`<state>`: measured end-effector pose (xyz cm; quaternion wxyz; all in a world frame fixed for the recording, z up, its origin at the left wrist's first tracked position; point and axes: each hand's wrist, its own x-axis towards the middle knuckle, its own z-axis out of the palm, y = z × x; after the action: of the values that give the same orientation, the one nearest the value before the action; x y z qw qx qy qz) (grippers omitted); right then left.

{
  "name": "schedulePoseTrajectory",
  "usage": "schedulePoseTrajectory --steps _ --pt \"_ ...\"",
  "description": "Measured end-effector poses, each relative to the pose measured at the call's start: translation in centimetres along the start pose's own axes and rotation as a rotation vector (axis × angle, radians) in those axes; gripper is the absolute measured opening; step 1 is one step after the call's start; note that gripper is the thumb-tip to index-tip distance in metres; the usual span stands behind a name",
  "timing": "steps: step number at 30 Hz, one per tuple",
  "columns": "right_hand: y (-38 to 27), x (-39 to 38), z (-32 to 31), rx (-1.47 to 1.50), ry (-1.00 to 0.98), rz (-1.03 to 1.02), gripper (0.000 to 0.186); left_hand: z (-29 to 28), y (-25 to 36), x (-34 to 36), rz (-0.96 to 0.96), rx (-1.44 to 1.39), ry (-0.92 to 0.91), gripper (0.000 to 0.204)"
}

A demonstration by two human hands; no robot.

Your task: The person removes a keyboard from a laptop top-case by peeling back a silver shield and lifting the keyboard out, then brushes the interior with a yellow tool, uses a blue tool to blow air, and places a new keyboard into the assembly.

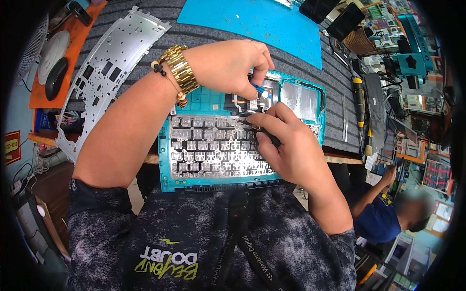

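Note:
A teal laptop top case (165, 170) lies in front of me with its inner side up. Set in it is a keyboard's metal backplate (213, 145), with a grid of key cut-outs. My left hand (240, 65) reaches over the case's far half, fingers curled down and closed on a small blue piece (260, 89); its full shape is hidden. My right hand (289, 143) rests over the right part of the backplate. Its index fingertip touches the backplate's far edge beside a dark section with flat cables (241, 103). Its thumb is bent in, and what lies between its fingers is unclear.
A perforated silver metal plate (104, 65) lies at left on the ribbed grey mat (335, 128). A blue work mat (221, 17) is beyond. At right lie a yellow-black screwdriver (358, 99) and a brush (369, 145). Another person (383, 213) sits at far right.

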<state>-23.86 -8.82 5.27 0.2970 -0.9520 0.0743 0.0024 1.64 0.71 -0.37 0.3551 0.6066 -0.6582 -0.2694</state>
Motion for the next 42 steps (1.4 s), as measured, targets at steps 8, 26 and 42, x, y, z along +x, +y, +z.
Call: schedulePoseTrajectory --steps 8,26,42 --pt "-0.2 -0.3 -1.2 0.188 -0.018 0.044 0.03 0.0 0.0 -0.2 -0.016 -0.003 0.006 0.025" --pt "6.5 -0.8 -4.4 0.061 0.224 0.356 0.022 -0.1 0.2 -0.1 -0.049 -0.016 -0.014 0.024" --pt "7.6 -0.3 -4.6 0.059 0.344 0.331 0.013 0.0 0.2 -0.2 -0.037 0.0 0.0 0.026"
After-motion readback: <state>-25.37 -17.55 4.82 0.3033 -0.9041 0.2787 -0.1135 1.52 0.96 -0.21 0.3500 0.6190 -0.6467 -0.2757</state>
